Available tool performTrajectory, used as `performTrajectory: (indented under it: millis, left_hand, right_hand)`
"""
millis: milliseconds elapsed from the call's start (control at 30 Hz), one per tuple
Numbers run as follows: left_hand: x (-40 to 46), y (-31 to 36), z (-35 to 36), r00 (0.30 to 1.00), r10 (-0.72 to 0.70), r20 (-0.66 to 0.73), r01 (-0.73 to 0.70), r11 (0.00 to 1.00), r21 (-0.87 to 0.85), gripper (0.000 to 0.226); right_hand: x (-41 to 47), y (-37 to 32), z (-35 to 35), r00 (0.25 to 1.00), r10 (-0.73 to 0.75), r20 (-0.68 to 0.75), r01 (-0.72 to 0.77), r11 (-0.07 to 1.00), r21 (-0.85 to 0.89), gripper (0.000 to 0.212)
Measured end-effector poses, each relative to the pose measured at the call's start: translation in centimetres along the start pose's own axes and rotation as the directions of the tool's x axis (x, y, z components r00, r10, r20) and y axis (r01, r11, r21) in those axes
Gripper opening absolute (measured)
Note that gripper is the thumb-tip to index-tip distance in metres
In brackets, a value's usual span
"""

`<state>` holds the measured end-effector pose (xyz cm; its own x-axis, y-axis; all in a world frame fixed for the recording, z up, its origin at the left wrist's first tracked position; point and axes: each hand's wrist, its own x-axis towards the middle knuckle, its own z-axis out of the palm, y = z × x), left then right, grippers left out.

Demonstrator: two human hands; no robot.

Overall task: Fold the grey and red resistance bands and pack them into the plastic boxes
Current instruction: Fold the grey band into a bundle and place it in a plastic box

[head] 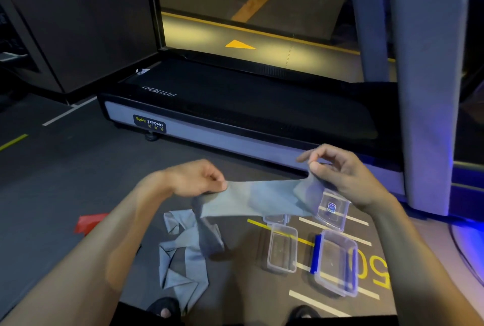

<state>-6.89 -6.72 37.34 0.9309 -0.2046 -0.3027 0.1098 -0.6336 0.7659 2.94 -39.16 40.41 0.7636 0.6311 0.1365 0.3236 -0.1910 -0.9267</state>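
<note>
The treadmill (235, 105) at twelve o'clock reads "FITNESS" upside down on its belt, "BODY STRONG" on its side rail. The floor (372, 265) at four o'clock bears a yellow "50".

**Camera placement: single head-worn view**

The scene is recorded from one wide-angle camera worn on the head, directed forward and steeply downward. The floor (65, 181) is viewed from standing height, with both forearms entering from the lower edge and the feet seen at the bottom. Straight lines are bowed towards the frame edges. A treadmill (235, 113) is taken in across the upper half.
</note>
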Motion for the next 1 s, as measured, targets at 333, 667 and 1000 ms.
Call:
performTrajectory:
  millis: [333,667,1000]
  left_hand:
    - [0.9,-2.0,0.2,0.985,-0.135,0.104,0.113,0.974,0.197,0.025]
    - [0.8,-0.1,0.3,0.983,-0.129,0.131,0.082,0.945,0.316,0.023]
    - [0.3,2.6,0.5,0.982,0.033,0.188,-0.074,0.973,0.216,0.021]
  right_hand:
    - [-0.5,1.0,-0.5,0.998,0.015,-0.054,0.015,0.848,0.529,0.013]
    - [-0.2,-2.5,1.5,0.995,-0.096,0.008,0.085,0.918,0.387,0.035]
    - [0.4,-2.4,7.1,0.982,-0.149,0.118,0.121,0.969,0.217,0.005]
